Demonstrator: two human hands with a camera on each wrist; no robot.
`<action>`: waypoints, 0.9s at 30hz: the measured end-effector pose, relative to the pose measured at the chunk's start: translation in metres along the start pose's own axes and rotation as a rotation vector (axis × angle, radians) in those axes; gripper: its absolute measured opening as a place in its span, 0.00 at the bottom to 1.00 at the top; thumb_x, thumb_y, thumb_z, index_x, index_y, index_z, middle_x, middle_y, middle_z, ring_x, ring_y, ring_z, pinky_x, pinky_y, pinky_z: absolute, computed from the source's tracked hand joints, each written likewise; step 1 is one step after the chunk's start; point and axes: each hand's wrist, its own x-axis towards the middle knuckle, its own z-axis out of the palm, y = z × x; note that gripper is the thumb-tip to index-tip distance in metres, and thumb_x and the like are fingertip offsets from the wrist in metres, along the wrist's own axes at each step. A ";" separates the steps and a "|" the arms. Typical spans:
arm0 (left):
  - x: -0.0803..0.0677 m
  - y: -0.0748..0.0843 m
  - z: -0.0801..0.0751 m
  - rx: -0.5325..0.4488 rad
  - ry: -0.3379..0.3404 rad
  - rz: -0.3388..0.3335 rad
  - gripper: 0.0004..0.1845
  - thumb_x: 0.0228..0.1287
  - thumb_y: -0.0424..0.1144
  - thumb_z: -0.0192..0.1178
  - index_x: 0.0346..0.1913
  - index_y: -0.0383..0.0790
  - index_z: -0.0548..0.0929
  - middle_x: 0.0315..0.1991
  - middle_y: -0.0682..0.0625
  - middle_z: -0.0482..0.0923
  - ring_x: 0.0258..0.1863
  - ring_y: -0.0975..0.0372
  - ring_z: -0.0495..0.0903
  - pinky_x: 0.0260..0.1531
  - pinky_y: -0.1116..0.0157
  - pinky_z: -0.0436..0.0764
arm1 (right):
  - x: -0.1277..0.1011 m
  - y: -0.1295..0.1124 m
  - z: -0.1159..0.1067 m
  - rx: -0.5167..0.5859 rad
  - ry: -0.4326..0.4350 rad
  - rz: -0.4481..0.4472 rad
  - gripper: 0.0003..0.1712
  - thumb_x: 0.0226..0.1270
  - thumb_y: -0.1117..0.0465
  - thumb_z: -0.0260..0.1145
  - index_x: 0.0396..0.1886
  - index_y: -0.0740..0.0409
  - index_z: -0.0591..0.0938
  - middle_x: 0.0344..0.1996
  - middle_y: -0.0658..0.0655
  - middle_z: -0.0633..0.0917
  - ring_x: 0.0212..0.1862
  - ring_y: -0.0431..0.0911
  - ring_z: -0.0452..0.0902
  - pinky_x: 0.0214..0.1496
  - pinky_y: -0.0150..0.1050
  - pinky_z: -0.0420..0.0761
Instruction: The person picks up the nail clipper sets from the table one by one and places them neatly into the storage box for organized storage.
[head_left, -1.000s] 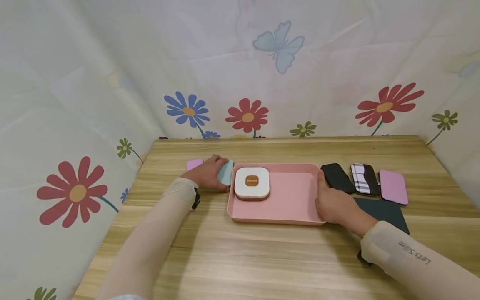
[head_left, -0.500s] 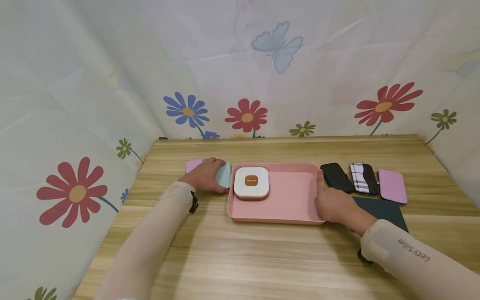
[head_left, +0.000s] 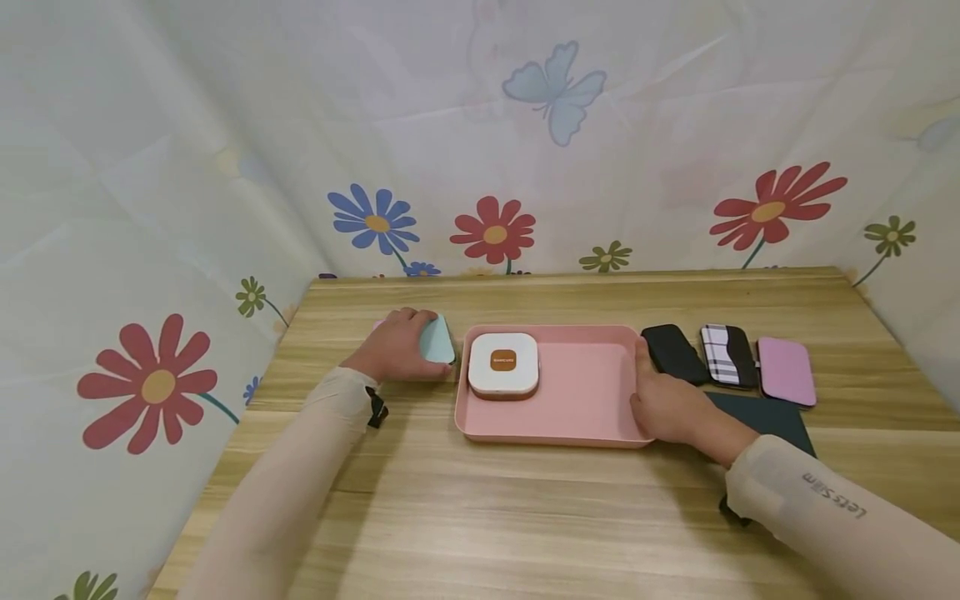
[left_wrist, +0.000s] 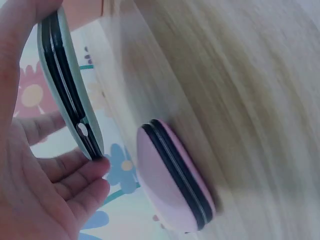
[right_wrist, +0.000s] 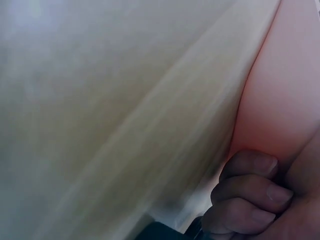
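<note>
The left hand (head_left: 396, 348) has thumb and fingers clamped on one mint-green zippered oval case (head_left: 437, 341), tilted on edge left of the single pink plastic tray (head_left: 585, 392), long axis running toward the wall, while the right hand (head_left: 667, 404) curls its fingers on the tray's right rim.

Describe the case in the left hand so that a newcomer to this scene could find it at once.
Start at the pink tray in the middle of the wooden table. Just off its left edge, the left hand grips a pale mint-green zippered case. The pink case beside it lies untouched on the table.
</note>
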 end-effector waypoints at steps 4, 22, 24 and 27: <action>-0.003 0.008 -0.006 -0.023 0.018 -0.064 0.56 0.42 0.74 0.67 0.73 0.46 0.66 0.63 0.42 0.70 0.54 0.50 0.70 0.51 0.49 0.79 | 0.001 0.001 0.000 0.030 -0.017 0.020 0.48 0.75 0.59 0.46 0.75 0.72 0.24 0.13 0.51 0.73 0.11 0.42 0.65 0.15 0.36 0.60; -0.006 0.079 -0.019 -0.003 0.084 0.123 0.56 0.40 0.74 0.69 0.73 0.51 0.68 0.63 0.46 0.71 0.55 0.54 0.73 0.49 0.54 0.81 | 0.003 0.005 -0.008 0.147 -0.139 0.014 0.56 0.74 0.56 0.52 0.74 0.66 0.18 0.33 0.59 0.83 0.27 0.45 0.78 0.32 0.40 0.73; -0.006 0.087 -0.020 0.005 0.086 0.151 0.55 0.40 0.74 0.69 0.73 0.51 0.68 0.64 0.46 0.71 0.56 0.54 0.72 0.50 0.55 0.81 | 0.003 0.005 -0.009 0.134 -0.145 0.008 0.57 0.73 0.56 0.53 0.74 0.66 0.18 0.33 0.58 0.83 0.27 0.45 0.78 0.32 0.40 0.73; -0.005 0.098 -0.018 0.010 0.091 0.190 0.55 0.40 0.74 0.70 0.72 0.51 0.69 0.64 0.47 0.71 0.57 0.54 0.72 0.52 0.56 0.80 | 0.003 0.005 -0.011 0.112 -0.143 0.006 0.58 0.72 0.55 0.54 0.74 0.67 0.18 0.28 0.56 0.82 0.24 0.45 0.77 0.30 0.39 0.73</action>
